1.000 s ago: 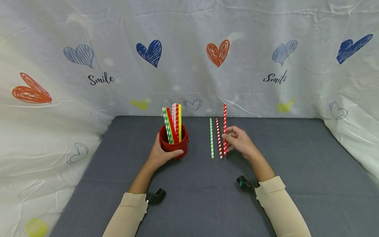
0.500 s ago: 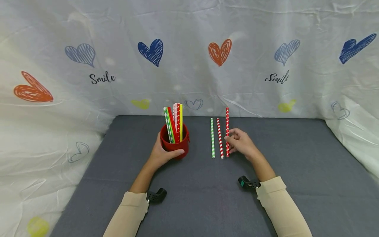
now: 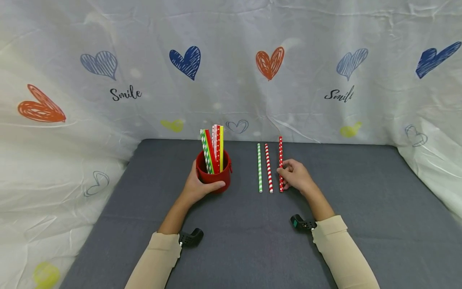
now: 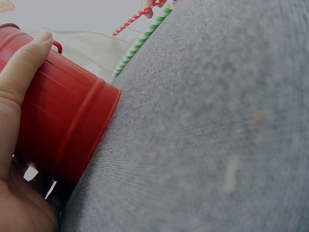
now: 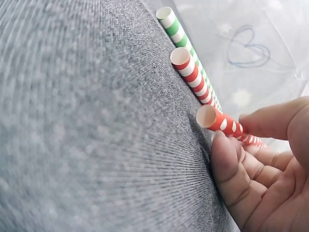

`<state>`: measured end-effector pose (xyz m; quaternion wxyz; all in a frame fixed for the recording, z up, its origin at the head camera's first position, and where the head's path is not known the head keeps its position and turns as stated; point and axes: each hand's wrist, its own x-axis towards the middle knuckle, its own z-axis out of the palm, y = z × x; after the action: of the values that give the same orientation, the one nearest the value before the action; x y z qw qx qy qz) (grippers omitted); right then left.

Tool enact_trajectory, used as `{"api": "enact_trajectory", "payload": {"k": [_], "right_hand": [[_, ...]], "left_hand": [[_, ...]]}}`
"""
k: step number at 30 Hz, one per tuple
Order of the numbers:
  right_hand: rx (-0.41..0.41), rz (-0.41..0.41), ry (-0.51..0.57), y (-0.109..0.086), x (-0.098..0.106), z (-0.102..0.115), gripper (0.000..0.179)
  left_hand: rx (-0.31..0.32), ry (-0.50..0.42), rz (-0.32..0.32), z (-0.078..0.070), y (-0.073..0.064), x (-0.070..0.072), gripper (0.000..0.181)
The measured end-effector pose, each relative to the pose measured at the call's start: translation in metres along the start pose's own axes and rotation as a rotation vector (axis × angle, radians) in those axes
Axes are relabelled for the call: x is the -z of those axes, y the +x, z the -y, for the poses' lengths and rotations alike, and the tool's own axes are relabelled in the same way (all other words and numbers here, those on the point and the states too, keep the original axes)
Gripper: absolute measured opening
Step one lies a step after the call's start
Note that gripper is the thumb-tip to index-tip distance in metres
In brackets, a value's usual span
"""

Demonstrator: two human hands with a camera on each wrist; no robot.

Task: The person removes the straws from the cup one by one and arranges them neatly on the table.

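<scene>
Head view: bare desk (image 3: pixel 361 200) lies right of the right hand (image 3: pixel 296 176). Its fingers (image 5: pixel 227 164) pinch the red dotted straw (image 3: pixel 280 160), beside two striped straws. Left hand (image 3: pixel 196 186) grips the red cup (image 3: pixel 213 176).

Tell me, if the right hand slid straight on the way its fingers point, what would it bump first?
The right hand already pinches the red dotted straw; past that, probably the red striped straw beside it.

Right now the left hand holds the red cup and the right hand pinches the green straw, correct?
Not quite. The left hand does hold the red cup, but the right hand pinches the red dotted straw, not the green straw; the right wrist view shows it.
</scene>
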<state>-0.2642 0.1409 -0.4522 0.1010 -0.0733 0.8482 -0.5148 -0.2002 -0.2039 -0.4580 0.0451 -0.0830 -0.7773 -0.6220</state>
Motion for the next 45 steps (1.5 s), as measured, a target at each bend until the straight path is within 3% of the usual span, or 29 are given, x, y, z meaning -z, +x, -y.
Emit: {"api": "enact_trajectory", "payload": {"k": [5, 7, 11, 16, 22, 26, 35, 45], "right_hand": [[0.006, -0.038, -0.132, 0.001, -0.001, 0.000, 0.038], [0.012, -0.059, -0.195, 0.002, -0.002, 0.000, 0.038], [0.020, -0.099, -0.288, 0.003, -0.006, 0.000, 0.039], [0.009, -0.092, -0.327, 0.003, -0.008, 0.000, 0.038], [-0.011, -0.087, -0.356, 0.006, -0.009, 0.000, 0.038], [-0.005, -0.100, -0.361, 0.008, -0.009, 0.001, 0.036], [-0.027, -0.127, -0.354, 0.007, -0.011, 0.001, 0.034], [-0.007, -0.149, -0.346, 0.006, -0.011, -0.002, 0.036]], "left_hand": [[-0.003, 0.009, -0.009, 0.001, 0.000, 0.000, 0.097], [-0.002, 0.006, -0.013, 0.011, 0.004, 0.001, 0.098], [0.006, -0.005, 0.000, -0.004, 0.000, 0.000, 0.096], [0.007, -0.005, 0.017, -0.027, -0.007, -0.001, 0.093], [0.011, -0.010, 0.019, -0.028, -0.008, -0.002, 0.093], [0.004, -0.010, 0.013, -0.026, -0.007, -0.001, 0.092], [-0.006, 0.001, -0.007, 0.011, 0.003, 0.000, 0.097], [-0.016, 0.001, -0.010, 0.014, 0.004, 0.001, 0.097]]}}
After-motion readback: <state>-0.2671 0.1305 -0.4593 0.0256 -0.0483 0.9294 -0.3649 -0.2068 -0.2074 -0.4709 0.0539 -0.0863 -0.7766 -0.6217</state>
